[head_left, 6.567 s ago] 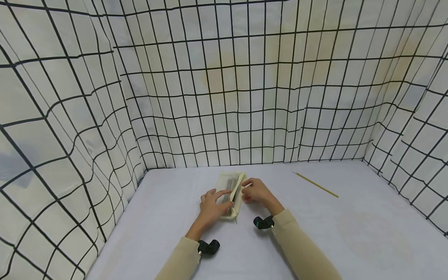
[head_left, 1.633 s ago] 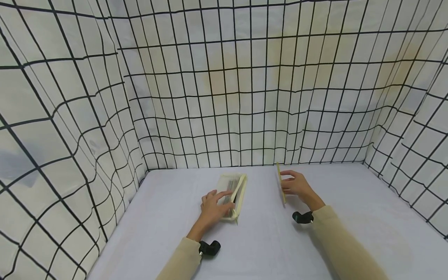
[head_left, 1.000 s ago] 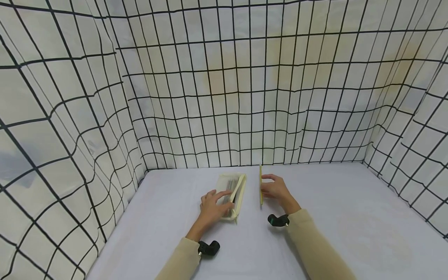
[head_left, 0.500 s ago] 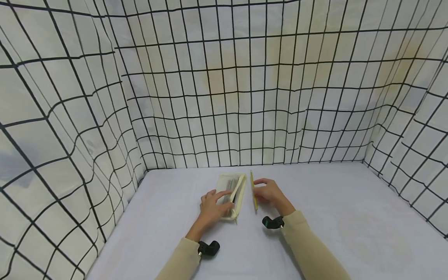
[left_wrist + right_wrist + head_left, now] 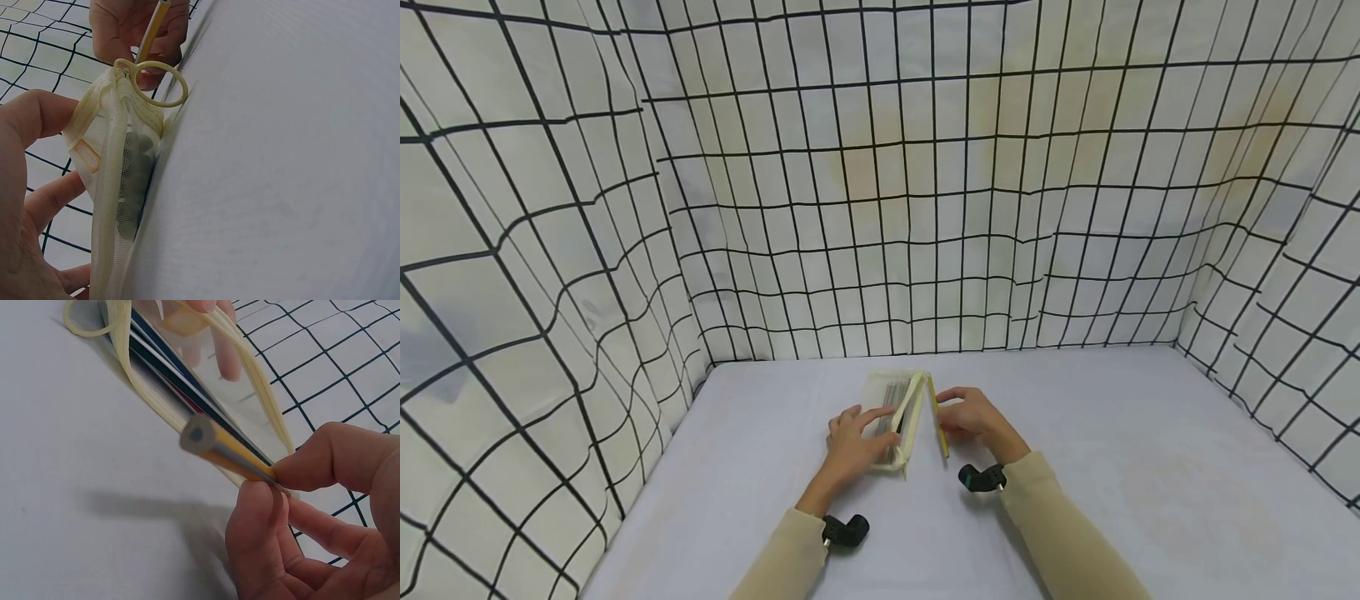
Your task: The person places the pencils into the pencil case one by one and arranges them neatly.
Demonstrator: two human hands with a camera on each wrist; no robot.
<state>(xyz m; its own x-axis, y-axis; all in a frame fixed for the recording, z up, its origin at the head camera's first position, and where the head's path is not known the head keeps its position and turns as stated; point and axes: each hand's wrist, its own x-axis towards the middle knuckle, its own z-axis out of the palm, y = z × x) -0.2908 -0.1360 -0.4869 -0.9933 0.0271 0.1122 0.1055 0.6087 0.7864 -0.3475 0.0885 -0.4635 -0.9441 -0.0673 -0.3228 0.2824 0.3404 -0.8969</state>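
Observation:
A pale yellow, see-through pencil case [image 5: 883,390] lies on the white table with its zipped mouth gaping. My left hand [image 5: 852,442] holds it by the mouth's edge, thumb and fingers spread along the side. Several pencils [image 5: 178,375] in dark and light colours show inside in the right wrist view. My right hand [image 5: 976,418] pinches a yellow pencil [image 5: 937,421] between thumb and fingers just right of the case. One flat end of this pencil points at the right wrist camera. A ring-shaped zip pull [image 5: 181,78] hangs at the case's near end.
White cloth covers the table [image 5: 1075,500]. Black netting [image 5: 880,250] over white sheets rises behind the table and along both sides. A small black camera [image 5: 847,531] sits on the left wrist, another camera [image 5: 982,478] on the right.
The yellow pencil lay at the far right of the table; my right hand took hold of it and brought it left beside the case. My left hand has stayed on the case.

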